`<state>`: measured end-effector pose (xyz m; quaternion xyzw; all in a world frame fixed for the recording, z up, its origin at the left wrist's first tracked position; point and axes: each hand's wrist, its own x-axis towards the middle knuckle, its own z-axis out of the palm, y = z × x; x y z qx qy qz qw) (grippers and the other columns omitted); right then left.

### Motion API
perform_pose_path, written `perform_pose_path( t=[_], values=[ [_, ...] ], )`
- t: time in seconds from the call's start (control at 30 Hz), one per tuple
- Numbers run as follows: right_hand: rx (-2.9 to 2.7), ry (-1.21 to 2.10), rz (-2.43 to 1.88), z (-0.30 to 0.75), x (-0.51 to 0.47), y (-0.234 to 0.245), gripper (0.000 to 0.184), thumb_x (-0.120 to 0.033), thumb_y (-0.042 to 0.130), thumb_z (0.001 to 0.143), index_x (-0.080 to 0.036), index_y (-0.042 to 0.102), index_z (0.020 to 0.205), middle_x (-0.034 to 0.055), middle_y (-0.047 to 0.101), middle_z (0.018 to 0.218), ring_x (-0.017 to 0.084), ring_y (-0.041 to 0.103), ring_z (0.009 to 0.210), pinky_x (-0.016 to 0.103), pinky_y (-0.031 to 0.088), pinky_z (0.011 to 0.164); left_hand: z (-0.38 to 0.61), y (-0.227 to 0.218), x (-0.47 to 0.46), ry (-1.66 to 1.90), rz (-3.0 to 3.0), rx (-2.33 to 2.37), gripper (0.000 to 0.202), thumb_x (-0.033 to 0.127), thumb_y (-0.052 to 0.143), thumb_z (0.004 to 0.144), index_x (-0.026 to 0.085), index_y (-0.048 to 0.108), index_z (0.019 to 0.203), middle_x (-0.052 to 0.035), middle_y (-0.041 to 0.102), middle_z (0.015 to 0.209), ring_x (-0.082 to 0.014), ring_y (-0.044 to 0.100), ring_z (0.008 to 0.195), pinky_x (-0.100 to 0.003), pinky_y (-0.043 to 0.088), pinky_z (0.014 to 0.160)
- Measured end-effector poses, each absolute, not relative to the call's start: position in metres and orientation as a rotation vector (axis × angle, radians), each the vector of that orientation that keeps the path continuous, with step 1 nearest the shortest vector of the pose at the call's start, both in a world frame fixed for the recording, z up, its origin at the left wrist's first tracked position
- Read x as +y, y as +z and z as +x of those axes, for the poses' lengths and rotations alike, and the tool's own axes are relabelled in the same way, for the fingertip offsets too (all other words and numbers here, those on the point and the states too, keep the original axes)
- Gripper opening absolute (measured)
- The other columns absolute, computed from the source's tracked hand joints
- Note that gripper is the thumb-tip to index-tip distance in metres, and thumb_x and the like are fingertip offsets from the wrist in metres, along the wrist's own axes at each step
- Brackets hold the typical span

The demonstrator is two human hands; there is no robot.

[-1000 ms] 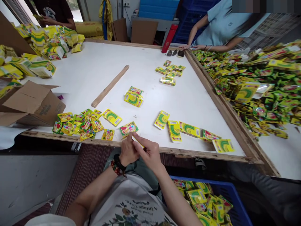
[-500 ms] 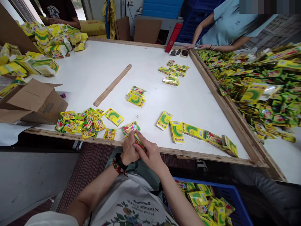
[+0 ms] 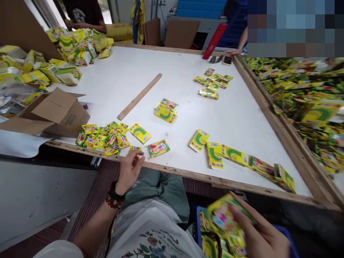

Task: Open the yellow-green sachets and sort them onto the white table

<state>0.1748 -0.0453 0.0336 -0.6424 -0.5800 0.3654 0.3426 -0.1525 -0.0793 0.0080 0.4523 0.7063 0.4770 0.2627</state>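
Observation:
My right hand (image 3: 262, 229) grips a small yellow-green candy box (image 3: 224, 216), blurred by motion, above the blue crate (image 3: 286, 234) at the lower right. My left hand (image 3: 131, 170) is at the table's front edge, its bent fingers and thumb apart. Its fingertips reach a small yellow candy packet (image 3: 135, 148), partly covered; I see no grip on it. Just right of that hand lies a box with a watermelon picture (image 3: 158, 148). A pile of small candy packets (image 3: 103, 138) lies to the left, and a yellow box (image 3: 139, 133) rests behind.
A wooden strip (image 3: 139, 96) lies across the white table (image 3: 182, 77). Several flat boxes (image 3: 235, 156) form a row at front right. An opened carton (image 3: 59, 111) stands left, before heaped boxes (image 3: 88, 43). Beyond a wooden rail (image 3: 271, 107) lies a packet heap (image 3: 298, 86). Other people are across the table.
My hands have separated. The right one has swung down to the right with a candy box, over the crate. The left has moved left to the single packet. The view has shifted left.

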Motion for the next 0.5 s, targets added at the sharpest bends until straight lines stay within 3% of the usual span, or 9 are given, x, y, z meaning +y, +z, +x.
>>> perform_pose_path(
  t=[0.13, 0.2, 0.33, 0.5],
  values=[
    [-1.537, 1.134, -1.325, 0.091, -0.046, 0.037, 0.051, -0.033, 0.072, 0.078, -0.023, 0.063, 0.127, 0.0055, 0.07, 0.121, 0.023, 0.072, 0.094, 0.028, 0.06, 0.076, -0.113, 0.021, -0.077, 1.073, 1.29, 1.323, 0.041, 0.047, 0.049, 0.092, 0.02, 0.058, 0.122, -0.0084, 0.066, 0.111, -0.0204, 0.062, 0.093, -0.03, 0.049, 0.082],
    [-1.593, 1.138, -1.188, 0.063, -0.042, 0.039, 0.054, -0.028, 0.07, 0.08, -0.025, 0.058, 0.132, 0.0055, 0.067, 0.125, 0.022, 0.07, 0.099, 0.03, 0.058, 0.084, -0.098, 0.023, -0.076, 1.074, 1.221, 1.157, 0.044, 0.049, 0.047, 0.093, 0.02, 0.058, 0.124, -0.0085, 0.065, 0.117, -0.0225, 0.06, 0.101, -0.032, 0.047, 0.089],
    [-1.657, 1.111, -1.056, 0.048, -0.038, 0.041, 0.044, -0.019, 0.068, 0.081, -0.027, 0.064, 0.124, 0.0054, 0.071, 0.117, 0.021, 0.072, 0.098, 0.032, 0.057, 0.087, -0.091, 0.016, -0.07, 1.15, 1.007, 0.986, 0.045, 0.051, 0.053, 0.09, 0.016, 0.062, 0.117, -0.0075, 0.068, 0.108, -0.0229, 0.061, 0.098, -0.031, 0.047, 0.089],
    [-1.636, 1.113, -1.059, 0.047, -0.033, 0.042, 0.024, -0.021, 0.065, 0.082, -0.027, 0.076, 0.102, 0.0034, 0.077, 0.098, 0.022, 0.075, 0.084, 0.032, 0.061, 0.078, -0.087, 0.009, -0.069, 1.177, 0.993, 0.974, 0.049, 0.055, 0.057, 0.086, 0.015, 0.064, 0.114, -0.0072, 0.068, 0.104, -0.0213, 0.061, 0.095, -0.03, 0.046, 0.086]
  ],
)
